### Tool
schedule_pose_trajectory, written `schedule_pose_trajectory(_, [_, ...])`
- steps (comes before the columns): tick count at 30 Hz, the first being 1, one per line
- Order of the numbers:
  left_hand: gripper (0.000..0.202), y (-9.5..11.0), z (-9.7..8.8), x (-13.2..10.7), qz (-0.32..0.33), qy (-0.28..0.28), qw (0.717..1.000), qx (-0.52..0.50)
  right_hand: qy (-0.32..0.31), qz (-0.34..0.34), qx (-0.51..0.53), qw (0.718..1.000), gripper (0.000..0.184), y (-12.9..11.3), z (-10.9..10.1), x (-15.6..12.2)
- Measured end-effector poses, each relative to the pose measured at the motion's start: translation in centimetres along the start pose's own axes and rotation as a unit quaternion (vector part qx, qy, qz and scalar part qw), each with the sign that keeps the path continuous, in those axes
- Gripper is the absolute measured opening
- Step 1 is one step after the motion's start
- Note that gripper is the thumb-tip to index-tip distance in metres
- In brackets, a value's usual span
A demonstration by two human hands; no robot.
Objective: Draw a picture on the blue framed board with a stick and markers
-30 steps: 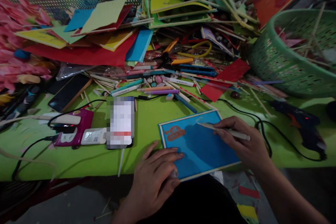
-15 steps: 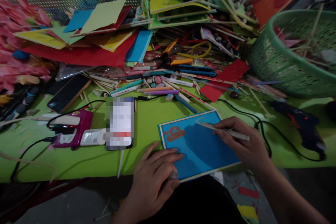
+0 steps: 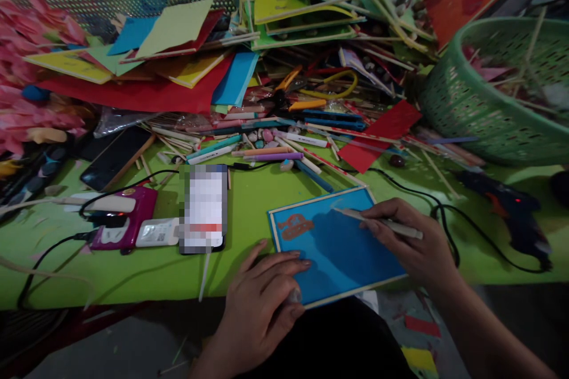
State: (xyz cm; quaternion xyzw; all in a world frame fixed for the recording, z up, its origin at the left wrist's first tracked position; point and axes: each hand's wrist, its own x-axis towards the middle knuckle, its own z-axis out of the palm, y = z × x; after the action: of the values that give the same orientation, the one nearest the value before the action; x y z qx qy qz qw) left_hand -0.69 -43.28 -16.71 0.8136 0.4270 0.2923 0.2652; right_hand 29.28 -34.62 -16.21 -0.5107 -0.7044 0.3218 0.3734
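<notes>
My right hand (image 3: 406, 237) grips a pale marker (image 3: 386, 224), its tip touching the blue card (image 3: 355, 260). Beside the tip, a faint light curved line shows on the blue surface. Pale sticks frame the card, and an orange-brown drawing (image 3: 297, 226) fills its upper left. My left hand (image 3: 269, 299) lies over the lower left corner, with fingers stretched onto the blue. Between its thumb and index finger is a small pale rounded piece (image 3: 294, 295) that looks like a pen cap, mostly hidden.
Left of the card lie a phone (image 3: 204, 207) and a magenta power strip (image 3: 128, 219) with cords. A glue gun (image 3: 511, 213) with a red light and a green basket (image 3: 489, 95) are on the right. Behind are loose markers (image 3: 275, 157) and stacked coloured cards (image 3: 178, 29).
The marker tip has moved very slightly left, and the light line beside it looks a little longer and more curved. My left hand stays put.
</notes>
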Motion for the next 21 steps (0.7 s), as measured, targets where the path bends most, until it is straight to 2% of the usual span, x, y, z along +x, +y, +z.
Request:
schedule_pose_trajectory(13, [0.012,0.04,-0.09,0.14,0.0,0.002,1.0,0.004,0.023,0.014,0.005,1.0,0.007,0.29,-0.05,-0.37])
schedule_pose_trajectory(21, [0.013,0.1,-0.27,0.3,0.005,-0.005,1.0,0.002,0.017,-0.013,-0.008,1.0,0.005,0.42,0.02,-0.36])
